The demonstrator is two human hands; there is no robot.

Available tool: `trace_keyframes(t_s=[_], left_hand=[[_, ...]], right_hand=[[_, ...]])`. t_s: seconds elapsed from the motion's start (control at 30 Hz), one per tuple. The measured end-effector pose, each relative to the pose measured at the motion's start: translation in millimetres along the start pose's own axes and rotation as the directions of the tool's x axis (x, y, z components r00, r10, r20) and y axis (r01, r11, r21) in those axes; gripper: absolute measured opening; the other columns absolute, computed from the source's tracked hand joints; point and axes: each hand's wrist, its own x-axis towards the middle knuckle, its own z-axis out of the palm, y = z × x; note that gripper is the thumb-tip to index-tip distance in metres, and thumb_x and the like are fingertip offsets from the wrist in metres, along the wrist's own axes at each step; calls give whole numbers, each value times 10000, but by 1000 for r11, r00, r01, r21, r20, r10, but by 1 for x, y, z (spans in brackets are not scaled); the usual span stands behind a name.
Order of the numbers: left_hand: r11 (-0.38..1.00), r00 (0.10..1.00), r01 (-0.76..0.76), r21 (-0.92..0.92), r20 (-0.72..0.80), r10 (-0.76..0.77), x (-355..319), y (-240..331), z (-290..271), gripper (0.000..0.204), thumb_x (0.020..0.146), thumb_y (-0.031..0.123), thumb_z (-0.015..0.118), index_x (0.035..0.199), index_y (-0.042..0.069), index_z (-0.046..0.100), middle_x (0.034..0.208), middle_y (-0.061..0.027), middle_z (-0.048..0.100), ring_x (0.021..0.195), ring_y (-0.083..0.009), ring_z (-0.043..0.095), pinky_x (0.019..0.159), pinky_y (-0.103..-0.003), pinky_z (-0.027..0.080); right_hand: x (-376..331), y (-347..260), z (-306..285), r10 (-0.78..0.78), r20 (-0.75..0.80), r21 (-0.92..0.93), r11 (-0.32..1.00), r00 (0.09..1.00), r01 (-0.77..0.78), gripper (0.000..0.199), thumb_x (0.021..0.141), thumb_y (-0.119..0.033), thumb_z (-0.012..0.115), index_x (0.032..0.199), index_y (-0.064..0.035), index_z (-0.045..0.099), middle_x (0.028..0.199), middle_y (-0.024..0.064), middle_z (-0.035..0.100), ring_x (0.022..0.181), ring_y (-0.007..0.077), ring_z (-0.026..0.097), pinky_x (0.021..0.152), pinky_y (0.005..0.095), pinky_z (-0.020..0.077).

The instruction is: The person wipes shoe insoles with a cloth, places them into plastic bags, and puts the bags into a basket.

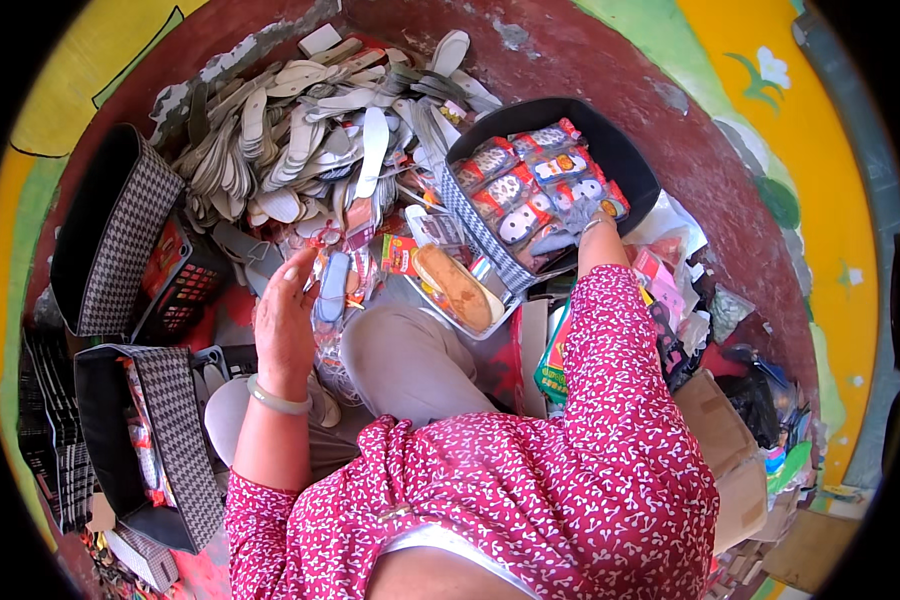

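Observation:
My left hand (283, 322) is raised over the left side of my lap, a pale bangle on its wrist. Its fingers stretch forward, apart from anything they could hold. Close by it lies a pale blue insole-shaped piece (334, 286) among clear plastic wrappers. My right hand (598, 222) reaches into a black box (620, 165) with a houndstooth front. Its fingers are partly hidden at a clear, greyish plastic packet (573, 212), which they seem to grip. Rows of wrapped packets (518, 222) with red ends and patterned or face-like fronts fill the box.
A large heap of pale insoles (300, 135) lies against the wall. Ahead of my knees is a tray (485, 328) holding a tan insole (453, 285). More houndstooth boxes (175, 440) and a black basket (185, 290) stand left. A cardboard box (725, 455) stands right.

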Motion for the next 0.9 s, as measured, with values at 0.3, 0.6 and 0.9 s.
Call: trace_keyframes(t_s=[0.3,0.6,0.9], left_hand=[[1000,1000,28,1,-4,-28,-9,1,17,400,916,272,459,1210,14,542,1252,-100,546,1183,-182,475,977,-335,351],[998,997,58,-33,47,-57,-17,2,0,404,934,264,429,1220,-9,516,1273,-133,528,1208,-226,475,977,-346,368],[989,991,120,-86,66,-114,-13,1,-9,354,921,210,460,1209,19,537,1215,-118,575,1178,-198,505,940,-321,388]], right_hand=[[-27,6,-9,-277,58,-814,543,959,205,402,838,-257,527,1133,7,593,1163,171,596,1084,289,578,896,387,464],[-80,18,8,-285,396,-912,-14,873,409,493,768,-221,527,1195,24,542,1238,230,533,1158,326,524,930,366,437],[-28,9,7,-212,348,-926,-231,913,299,536,803,-292,572,1227,27,495,1263,213,505,1147,324,523,932,373,442]])
